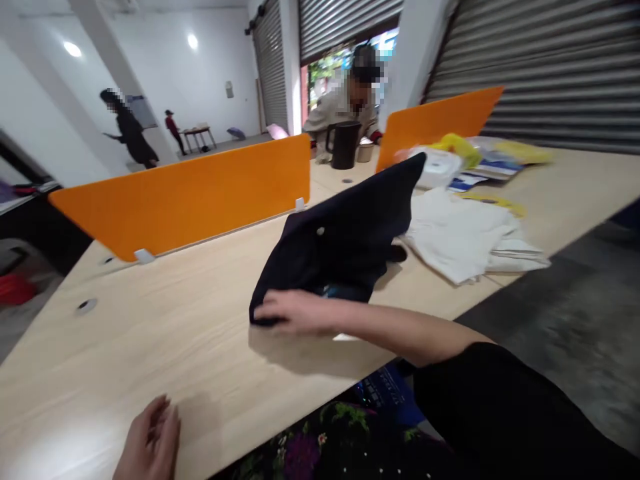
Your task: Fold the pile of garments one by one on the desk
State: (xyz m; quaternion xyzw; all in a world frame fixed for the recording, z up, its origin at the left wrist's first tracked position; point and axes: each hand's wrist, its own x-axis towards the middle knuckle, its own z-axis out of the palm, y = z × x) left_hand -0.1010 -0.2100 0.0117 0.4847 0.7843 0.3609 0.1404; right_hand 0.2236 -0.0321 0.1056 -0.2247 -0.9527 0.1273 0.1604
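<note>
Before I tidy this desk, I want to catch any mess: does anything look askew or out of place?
The dark garment lies bunched, one corner sticking up, pinned at its near edge by the right hand. The white cloths beside it sit in a loose, uneven heap. Nothing looks spilled or damaged. The left hand rests at the table edge.

Garment (345,247) lying on table (200,333), mid-desk, before divider (190,193). Right hand (293,311) resting on garment's near-left corner. Left hand (150,443) sitting at table's near edge, left of garment, well apart. Folded cloth stack (465,240) lying right of garment. Jug (344,143) standing behind, between dividers.
</note>
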